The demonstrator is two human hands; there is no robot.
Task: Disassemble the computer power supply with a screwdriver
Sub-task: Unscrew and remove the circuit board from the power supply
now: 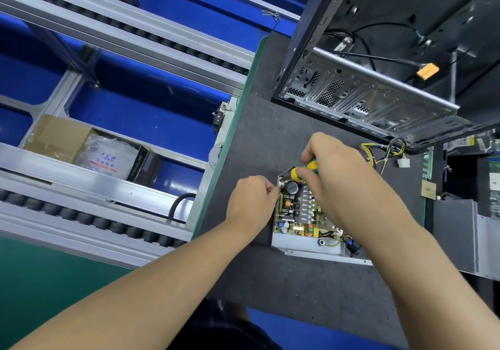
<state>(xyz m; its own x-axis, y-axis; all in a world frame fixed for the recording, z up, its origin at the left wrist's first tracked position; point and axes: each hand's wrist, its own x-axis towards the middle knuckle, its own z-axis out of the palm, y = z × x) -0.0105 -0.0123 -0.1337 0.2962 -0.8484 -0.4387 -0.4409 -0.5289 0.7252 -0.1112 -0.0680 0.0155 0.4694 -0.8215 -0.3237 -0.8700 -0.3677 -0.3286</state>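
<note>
Your left hand (250,203) rests curled against the left wall of the opened power supply (303,214) on the dark mat (270,133); whether it pinches anything cannot be told. Your right hand (338,176) grips the yellow-green screwdriver (304,170) over the board's far corner. Beyond stands the empty computer case (378,92).

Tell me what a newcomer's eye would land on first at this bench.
First, the opened power supply at the centre of the dark mat, its circuit board bare, with the right hand gripping a yellow-and-green screwdriver over its far corner and the left hand at its left edge. Next, the stripped computer case looming behind, upper right. To the left, blue bins fill a roller rack.
</note>
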